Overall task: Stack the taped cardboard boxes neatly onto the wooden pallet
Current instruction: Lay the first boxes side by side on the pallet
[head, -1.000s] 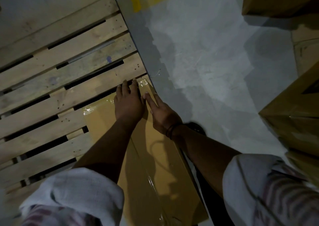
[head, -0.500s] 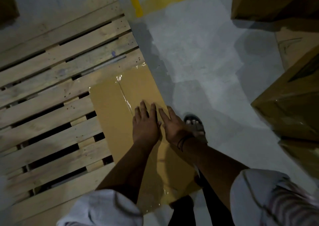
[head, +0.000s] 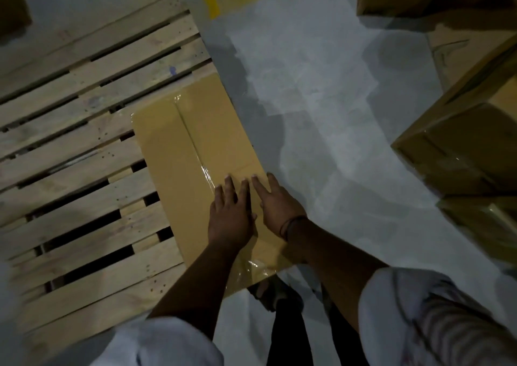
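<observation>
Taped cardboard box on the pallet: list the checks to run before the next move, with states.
1. Left hand flat on the tan taped cardboard box: ok.
2. Right hand flat beside it: ok.
3. Box resting on the slatted wooden pallet: ok.
4. Box's long side lined up with the pallet's right edge: ok, as far as shown.
5. Clear tape along the top seam intact: ok.
6. Sandalled foot clear of the box's near end: not ok, right beside it.

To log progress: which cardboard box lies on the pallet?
The flat box under the left hand and right hand, on the pallet; the other boxes stand off it.
</observation>
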{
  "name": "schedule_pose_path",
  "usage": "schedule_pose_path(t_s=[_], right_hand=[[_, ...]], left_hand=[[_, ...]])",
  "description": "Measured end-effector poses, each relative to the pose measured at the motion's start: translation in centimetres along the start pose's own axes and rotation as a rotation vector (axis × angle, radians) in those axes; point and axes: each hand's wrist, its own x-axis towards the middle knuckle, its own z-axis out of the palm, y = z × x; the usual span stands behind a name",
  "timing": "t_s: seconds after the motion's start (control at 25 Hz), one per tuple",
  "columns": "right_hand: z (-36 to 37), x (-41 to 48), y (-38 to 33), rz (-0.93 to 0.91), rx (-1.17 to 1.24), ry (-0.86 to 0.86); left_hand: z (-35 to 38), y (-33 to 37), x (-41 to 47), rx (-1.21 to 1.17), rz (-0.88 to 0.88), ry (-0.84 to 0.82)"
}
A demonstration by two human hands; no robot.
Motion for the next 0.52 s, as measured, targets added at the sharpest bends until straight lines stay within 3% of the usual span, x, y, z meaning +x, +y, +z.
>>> schedule_pose_path(t_s=[0.2,0.52], right_hand=[[-6.4,-6.9,-3.5,-0.102,-0.112,0.016],[-16.8,-21.0,-15.5,-0.385,-0.29,0.022]], left_hand=[[-4.9,1.4,-7.6,-0.046,-0.131,0.045],[-12.0,3.1,-29.9,-0.3,-0.387,0.257]])
